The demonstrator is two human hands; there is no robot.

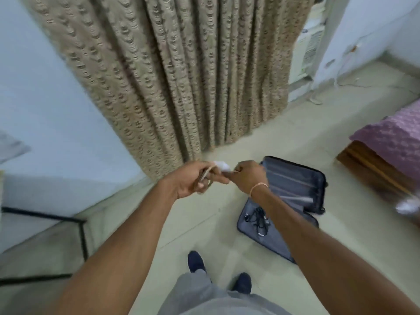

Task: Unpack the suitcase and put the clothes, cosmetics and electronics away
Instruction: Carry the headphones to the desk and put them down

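Note:
Both my hands meet in front of me, above the floor. My left hand and my right hand together hold a small white object, blurred, with a thin pale cord or strip hanging in the left hand. To the right on the floor lies the open dark blue suitcase. Its near half holds a tangle of black cables; its far half looks bare. My right forearm crosses over the suitcase's near half.
A beige patterned curtain hangs straight ahead. A bed with a purple cover on a wooden frame stands at the right. A black metal frame stands at the left by the wall. My dark shoes are on the pale tiled floor.

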